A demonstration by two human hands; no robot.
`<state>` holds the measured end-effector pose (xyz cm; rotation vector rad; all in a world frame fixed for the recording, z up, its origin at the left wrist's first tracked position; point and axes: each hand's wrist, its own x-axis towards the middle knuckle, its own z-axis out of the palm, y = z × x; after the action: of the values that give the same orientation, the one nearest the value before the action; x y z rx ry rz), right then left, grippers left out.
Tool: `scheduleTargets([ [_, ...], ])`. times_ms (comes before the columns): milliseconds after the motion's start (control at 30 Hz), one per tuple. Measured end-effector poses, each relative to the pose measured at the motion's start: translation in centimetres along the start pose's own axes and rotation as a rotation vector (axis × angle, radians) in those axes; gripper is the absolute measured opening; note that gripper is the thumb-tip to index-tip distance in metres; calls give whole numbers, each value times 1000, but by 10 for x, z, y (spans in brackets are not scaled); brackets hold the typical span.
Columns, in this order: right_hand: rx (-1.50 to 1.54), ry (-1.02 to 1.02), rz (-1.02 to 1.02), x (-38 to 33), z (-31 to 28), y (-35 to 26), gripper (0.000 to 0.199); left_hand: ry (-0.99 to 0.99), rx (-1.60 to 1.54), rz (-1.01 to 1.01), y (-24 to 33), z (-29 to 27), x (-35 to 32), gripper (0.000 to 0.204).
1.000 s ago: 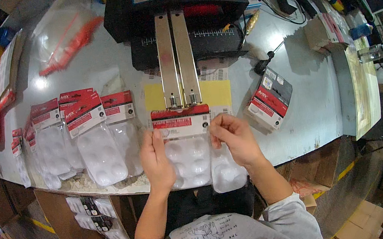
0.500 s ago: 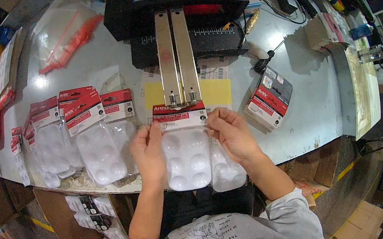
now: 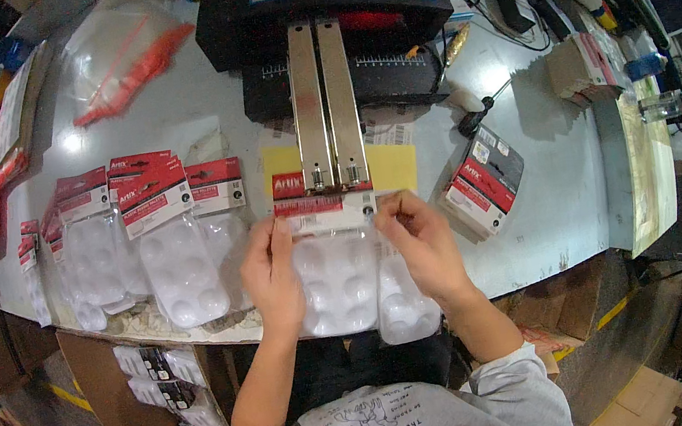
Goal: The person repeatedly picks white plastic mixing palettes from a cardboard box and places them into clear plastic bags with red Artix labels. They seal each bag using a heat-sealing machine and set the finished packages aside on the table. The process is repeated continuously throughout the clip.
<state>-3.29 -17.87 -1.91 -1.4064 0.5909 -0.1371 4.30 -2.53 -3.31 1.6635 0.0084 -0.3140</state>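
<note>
Both the left hand (image 3: 272,272) and right hand (image 3: 423,240) pinch the white blister pack (image 3: 335,280) at the table's near edge, under the sealing bars (image 3: 326,109). Its red card top looks best kept square and flat under the bars, fingertips clear.

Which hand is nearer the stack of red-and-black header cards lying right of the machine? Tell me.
Right. The right hand pinches the white palette pack just left of the card stack; the left hand grips the pack's far side, farther away.

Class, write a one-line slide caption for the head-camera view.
Both hands, left hand and right hand, hold a red-carded white palette pack under the twin metal bars of a black benchtop machine.
</note>
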Motion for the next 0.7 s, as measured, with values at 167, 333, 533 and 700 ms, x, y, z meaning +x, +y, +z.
scheduleTargets([
  [167,-13,42,-171,25,-1,18,3,15,173,166,-7,9,27,23],
  [333,-41,30,-164,29,-4,21,7,25,60,196,-40,10,26,25],
  [533,-882,334,-494,10,-82,-12,55,56,381,240,10,-63,36,20],
  [700,-1252,304,-162,3,-137,0,110,438,917,471,40,-61,22,35],
])
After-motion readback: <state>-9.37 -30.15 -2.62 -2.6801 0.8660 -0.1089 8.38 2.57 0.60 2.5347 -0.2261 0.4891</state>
